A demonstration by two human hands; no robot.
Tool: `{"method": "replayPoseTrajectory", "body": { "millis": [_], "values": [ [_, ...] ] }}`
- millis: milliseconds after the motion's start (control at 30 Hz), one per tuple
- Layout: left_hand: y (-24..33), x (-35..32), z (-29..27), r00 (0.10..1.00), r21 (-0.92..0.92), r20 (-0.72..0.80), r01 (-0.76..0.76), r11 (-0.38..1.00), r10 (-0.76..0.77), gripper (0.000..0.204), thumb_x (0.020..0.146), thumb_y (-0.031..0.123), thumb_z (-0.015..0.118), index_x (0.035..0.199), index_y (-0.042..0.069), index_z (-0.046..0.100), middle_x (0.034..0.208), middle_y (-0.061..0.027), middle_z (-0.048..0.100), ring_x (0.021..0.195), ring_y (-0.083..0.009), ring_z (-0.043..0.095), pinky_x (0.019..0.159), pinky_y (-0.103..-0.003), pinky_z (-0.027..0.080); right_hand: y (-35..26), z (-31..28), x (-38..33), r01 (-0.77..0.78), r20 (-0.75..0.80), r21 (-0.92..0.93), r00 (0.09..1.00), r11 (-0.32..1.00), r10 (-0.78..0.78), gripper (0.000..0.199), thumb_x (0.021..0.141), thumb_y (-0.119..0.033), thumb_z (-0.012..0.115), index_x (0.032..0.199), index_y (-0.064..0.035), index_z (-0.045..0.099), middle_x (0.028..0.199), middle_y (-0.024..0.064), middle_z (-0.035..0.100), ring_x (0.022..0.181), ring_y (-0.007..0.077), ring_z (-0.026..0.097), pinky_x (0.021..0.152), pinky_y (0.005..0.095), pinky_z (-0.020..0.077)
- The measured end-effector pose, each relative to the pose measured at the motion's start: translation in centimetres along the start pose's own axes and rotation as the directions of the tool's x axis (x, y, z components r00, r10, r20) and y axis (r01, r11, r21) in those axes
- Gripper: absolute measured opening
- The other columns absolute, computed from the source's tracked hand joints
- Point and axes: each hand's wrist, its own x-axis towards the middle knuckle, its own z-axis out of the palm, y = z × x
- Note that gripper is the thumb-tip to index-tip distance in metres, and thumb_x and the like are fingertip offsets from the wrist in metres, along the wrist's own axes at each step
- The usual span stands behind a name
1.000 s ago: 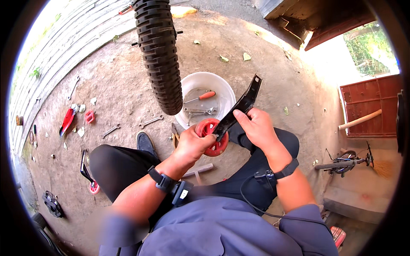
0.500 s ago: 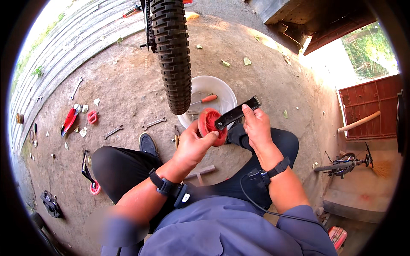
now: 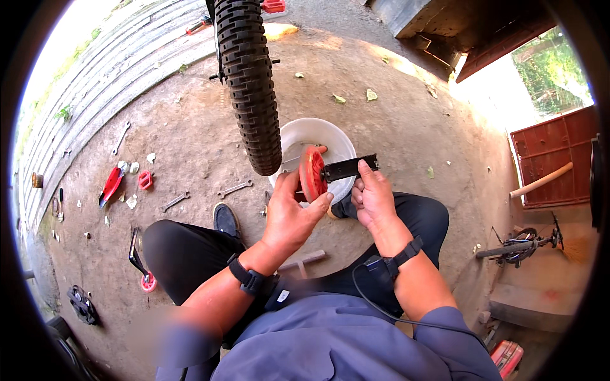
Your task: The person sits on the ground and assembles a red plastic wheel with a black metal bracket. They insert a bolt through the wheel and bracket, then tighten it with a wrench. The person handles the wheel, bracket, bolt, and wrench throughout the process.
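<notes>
Right now the small red wheel sits edge-on above the white basin, w/ its black metal bracket sticking out to your right, so you seem to be keeping the 2 lined up at the hub. Your left hand is curled round the wheel, thumb and fingers clamped on its rim. Your right hand is closed on the bracket, thumb pressed on top. The knobby tyre hangs just beside, and wrenches lie on the dirt.
</notes>
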Motion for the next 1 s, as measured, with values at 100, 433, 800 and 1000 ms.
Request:
{"method": "replayPoseTrajectory", "body": {
  "millis": [100,433,800,1000],
  "values": [
    [1.5,0.2,0.1,0.992,0.153,-0.071,-0.096,0.984,0.108,0.061,0.076,0.004,0.077,0.133,0.008,0.057,0.118,-0.0116,0.058,0.105,-0.0239,0.055,0.094,-0.036,0.048,0.6,1.2,-0.5,-0.022,0.004,0.082,1.0,0.996,0.022,0.035,0.098,-0.037,0.064,0.076,-0.0181,0.045,0.055,-0.0063,0.038,0.04,0.0073,0.036,0.036,0.0239,0.0246],
    [1.9,0.9,1.1,0.917,0.43,-0.149,-0.277,0.86,0.37,0.072,0.076,0.002,0.077,0.141,0.007,0.046,0.124,-0.0135,0.056,0.115,-0.0342,0.05,0.098,-0.042,0.045,0.6,2.2,-3.5,-0.08,-0.005,0.126,0.997,0.989,0.081,0.037,0.098,-0.041,0.064,0.078,-0.0182,0.043,0.057,-0.006,0.034,0.043,0.008,0.033,0.039,0.0257,0.0259],
    [3.0,2.9,1.9,0.813,0.435,-0.201,-0.425,0.794,0.546,0.063,0.072,0.002,0.079,0.13,0.009,0.055,0.118,-0.0152,0.055,0.107,-0.0344,0.059,0.088,-0.04,0.051,-0.6,3.0,-5.6,-0.116,0.001,0.262,0.993,0.958,0.12,0.036,0.095,-0.044,0.067,0.081,-0.0186,0.046,0.059,-0.0069,0.036,0.044,0.008,0.035,0.04,0.0244,0.026],
    [4.2,3.1,2.3,0.782,0.437,-0.213,-0.461,0.773,0.586,0.059,0.07,-0.003,0.076,0.126,0.006,0.059,0.116,-0.0136,0.058,0.104,-0.0301,0.06,0.09,-0.037,0.05,-1.2,3.7,-7.0,-0.204,0.044,0.359,0.979,0.911,0.202,0.032,0.097,-0.042,0.064,0.083,-0.0189,0.046,0.063,-0.0056,0.039,0.048,0.0085,0.036,0.042,0.0245,0.0259]
  ]
}}
